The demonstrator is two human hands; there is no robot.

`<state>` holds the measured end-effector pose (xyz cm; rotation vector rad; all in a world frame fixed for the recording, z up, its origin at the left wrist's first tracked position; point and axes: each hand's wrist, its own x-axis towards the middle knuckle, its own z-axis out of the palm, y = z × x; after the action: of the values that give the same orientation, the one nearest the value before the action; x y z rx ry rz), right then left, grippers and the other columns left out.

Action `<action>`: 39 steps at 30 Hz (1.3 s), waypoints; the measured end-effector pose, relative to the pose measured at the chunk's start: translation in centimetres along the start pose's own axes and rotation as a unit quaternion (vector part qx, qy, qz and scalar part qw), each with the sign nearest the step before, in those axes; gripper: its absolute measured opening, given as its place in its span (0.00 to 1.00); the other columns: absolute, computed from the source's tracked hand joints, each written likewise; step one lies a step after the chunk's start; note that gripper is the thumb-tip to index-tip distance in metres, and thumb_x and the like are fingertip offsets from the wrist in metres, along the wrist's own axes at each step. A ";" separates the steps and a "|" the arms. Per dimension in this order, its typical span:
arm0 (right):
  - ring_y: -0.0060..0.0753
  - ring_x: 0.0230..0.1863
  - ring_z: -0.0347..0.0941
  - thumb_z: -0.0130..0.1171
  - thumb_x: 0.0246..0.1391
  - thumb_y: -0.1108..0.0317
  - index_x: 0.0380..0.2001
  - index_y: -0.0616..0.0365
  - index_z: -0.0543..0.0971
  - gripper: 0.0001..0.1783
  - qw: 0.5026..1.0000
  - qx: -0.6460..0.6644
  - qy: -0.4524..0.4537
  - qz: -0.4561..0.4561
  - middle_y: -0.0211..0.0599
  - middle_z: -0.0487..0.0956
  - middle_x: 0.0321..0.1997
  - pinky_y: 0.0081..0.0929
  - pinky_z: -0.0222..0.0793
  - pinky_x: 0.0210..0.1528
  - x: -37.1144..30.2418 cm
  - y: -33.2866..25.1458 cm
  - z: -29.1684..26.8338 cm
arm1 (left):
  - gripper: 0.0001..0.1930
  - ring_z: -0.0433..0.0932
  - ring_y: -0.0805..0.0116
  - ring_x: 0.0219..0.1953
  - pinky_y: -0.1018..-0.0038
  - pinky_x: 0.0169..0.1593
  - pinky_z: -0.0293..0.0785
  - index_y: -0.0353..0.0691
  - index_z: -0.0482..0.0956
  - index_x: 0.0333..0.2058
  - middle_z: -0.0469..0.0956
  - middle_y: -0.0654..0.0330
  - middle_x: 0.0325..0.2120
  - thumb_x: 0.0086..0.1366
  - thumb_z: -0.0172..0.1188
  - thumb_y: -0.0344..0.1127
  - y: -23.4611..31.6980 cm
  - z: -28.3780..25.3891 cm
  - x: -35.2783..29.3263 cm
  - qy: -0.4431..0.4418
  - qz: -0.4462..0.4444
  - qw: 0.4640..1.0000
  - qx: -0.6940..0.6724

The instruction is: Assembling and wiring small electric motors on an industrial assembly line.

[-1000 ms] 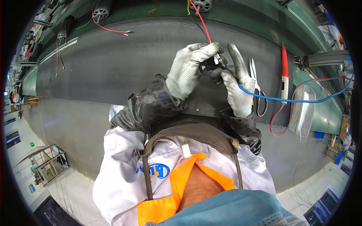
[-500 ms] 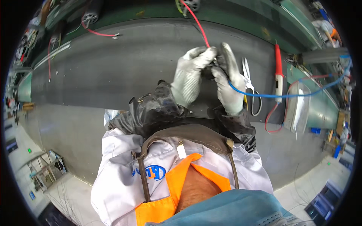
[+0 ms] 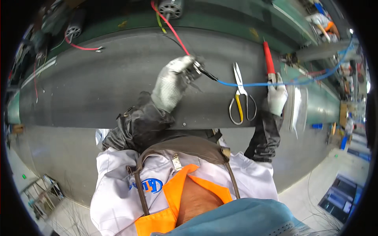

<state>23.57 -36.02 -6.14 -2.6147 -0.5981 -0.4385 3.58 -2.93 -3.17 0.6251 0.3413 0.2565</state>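
Observation:
My left hand (image 3: 170,84), in a grey-white glove with dark fingertips, pinches the end of a red wire (image 3: 178,38) together with a small metal clip. A black sleeve (image 3: 208,74) joins this clip to a blue wire (image 3: 252,84). The red wire runs up to a motor (image 3: 171,8) at the far side. At the right, my gloved right hand (image 3: 277,98) is closed round the lower, pale part of a red probe-like tool (image 3: 269,57) with a thin tip. Between my hands lie scissors (image 3: 239,94), blades pointing away, one handle loop yellow.
Another motor (image 3: 75,26) with a red lead (image 3: 83,48) stands at the far left. A clear-white box-like object (image 3: 298,106) lies beside my right hand. The blue wire crosses above the scissors and rises to the right. The dark bench's near edge (image 3: 197,128) is by my body.
My right hand has left the wire join and moved right onto the red tool. My left hand still holds the red wire and clip. The whole view has shifted a little.

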 end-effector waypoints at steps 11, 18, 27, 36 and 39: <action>0.23 0.45 0.80 0.64 0.52 0.76 0.56 0.63 0.80 0.25 0.825 0.467 -0.318 0.021 0.42 0.85 0.48 0.22 0.74 0.49 7.4 -15.9 2.3 | 0.15 0.79 0.69 0.47 0.69 0.54 0.74 0.34 0.79 0.49 0.82 0.56 0.45 0.72 0.57 0.40 1.9 1.1 -2.9 0.011 0.015 1.000 0.004; 0.31 0.40 0.82 0.67 0.51 0.67 0.48 0.60 0.84 0.20 0.913 0.256 -0.311 -0.062 0.49 0.85 0.39 0.31 0.76 0.47 7.0 -19.7 1.2 | 0.15 0.79 0.66 0.48 0.66 0.56 0.73 0.34 0.77 0.50 0.80 0.57 0.43 0.73 0.55 0.40 1.1 0.1 -2.6 -0.031 0.035 0.999 -0.024; 0.33 0.40 0.81 0.71 0.49 0.69 0.57 0.57 0.80 0.29 0.954 0.146 -0.190 0.180 0.41 0.85 0.40 0.31 0.76 0.49 2.1 -9.1 -3.8 | 0.17 0.79 0.58 0.51 0.60 0.56 0.74 0.36 0.77 0.50 0.80 0.52 0.50 0.74 0.54 0.44 1.0 -2.8 0.2 -0.049 -0.010 0.999 0.012; 0.23 0.34 0.71 0.64 0.60 0.66 0.68 0.57 0.68 0.34 0.711 0.626 -0.315 0.058 0.42 0.80 0.53 0.23 0.73 0.41 -1.4 -16.8 -4.6 | 0.19 0.80 0.70 0.35 0.72 0.42 0.76 0.34 0.81 0.36 0.82 0.55 0.38 0.73 0.56 0.47 1.9 -1.8 1.3 -0.019 0.015 0.963 0.267; 0.23 0.34 0.73 0.60 0.63 0.66 0.60 0.63 0.76 0.23 0.676 0.613 -0.362 -0.187 0.38 0.84 0.46 0.25 0.74 0.42 -1.9 -19.4 -4.1 | 0.16 0.80 0.73 0.31 0.75 0.34 0.75 0.31 0.81 0.35 0.80 0.60 0.25 0.72 0.58 0.41 3.4 -4.5 2.7 0.143 0.172 0.867 0.446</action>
<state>11.97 -22.68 3.05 -1.2086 -1.1415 0.7529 3.87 3.04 -5.14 1.5832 0.6446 0.5454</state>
